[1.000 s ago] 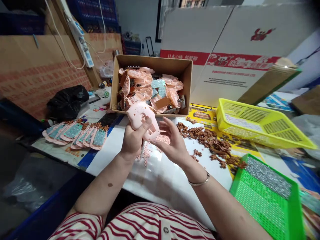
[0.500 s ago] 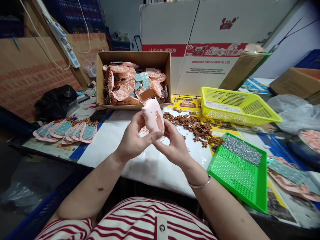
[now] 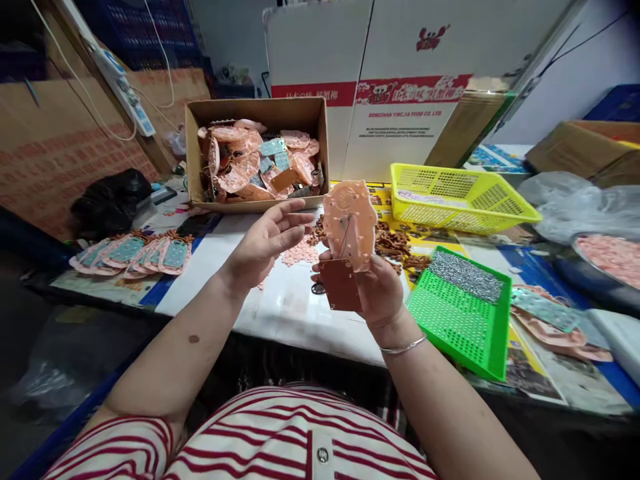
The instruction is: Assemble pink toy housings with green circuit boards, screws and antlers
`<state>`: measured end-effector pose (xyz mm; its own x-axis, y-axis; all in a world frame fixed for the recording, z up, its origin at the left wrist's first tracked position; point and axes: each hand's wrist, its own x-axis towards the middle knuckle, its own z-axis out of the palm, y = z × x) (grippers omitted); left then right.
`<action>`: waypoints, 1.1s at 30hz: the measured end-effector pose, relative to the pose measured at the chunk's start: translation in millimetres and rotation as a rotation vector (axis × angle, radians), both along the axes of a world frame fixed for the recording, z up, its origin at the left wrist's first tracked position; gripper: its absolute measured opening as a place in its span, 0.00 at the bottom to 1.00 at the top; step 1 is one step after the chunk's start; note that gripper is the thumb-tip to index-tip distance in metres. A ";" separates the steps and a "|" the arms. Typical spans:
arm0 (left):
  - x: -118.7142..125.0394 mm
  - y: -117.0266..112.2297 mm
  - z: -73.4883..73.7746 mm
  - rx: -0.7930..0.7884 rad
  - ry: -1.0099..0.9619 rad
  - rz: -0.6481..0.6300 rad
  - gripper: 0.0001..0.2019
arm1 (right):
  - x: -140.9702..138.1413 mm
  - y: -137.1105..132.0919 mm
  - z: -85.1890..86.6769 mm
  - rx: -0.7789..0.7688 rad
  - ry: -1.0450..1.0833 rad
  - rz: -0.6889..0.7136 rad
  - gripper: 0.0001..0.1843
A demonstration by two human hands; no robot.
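Note:
My right hand (image 3: 384, 293) grips a pink plastic shell half (image 3: 357, 230), its hollow inner side with small posts facing me. Thin wires run inside the shell, and a brown circuit board (image 3: 341, 287) hangs below it against my fingers. A small dark round part (image 3: 318, 289) shows beside the board; whether it is wired on I cannot tell. To the left, my left hand (image 3: 265, 243) is raised, fingers apart, holding nothing. Small pink pieces (image 3: 300, 251) lie on the white table surface (image 3: 280, 320) behind the hands. Brown plastic parts (image 3: 397, 245) are heaped behind the shell, partly hidden by it.
A cardboard box (image 3: 257, 205) full of pink shells and boards stands behind. Assembled pieces (image 3: 131, 253) lie left. On the right are a yellow basket (image 3: 465, 215), a green tray (image 3: 445, 333) with silver screws (image 3: 467, 275), more shells (image 3: 555, 320) and a bowl (image 3: 575, 267) of pink pieces.
Both hands held the shell with its smooth outside showing. Now the inner side and board show, my left hand has let go and moved left, and my right hand holds it further right.

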<state>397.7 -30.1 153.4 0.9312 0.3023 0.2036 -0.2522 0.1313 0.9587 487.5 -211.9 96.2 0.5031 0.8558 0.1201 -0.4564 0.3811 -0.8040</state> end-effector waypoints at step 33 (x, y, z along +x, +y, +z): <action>46.5 -7.4 -28.0 -0.057 0.149 0.029 0.15 | 3.9 8.8 -28.9 0.062 0.316 0.218 0.40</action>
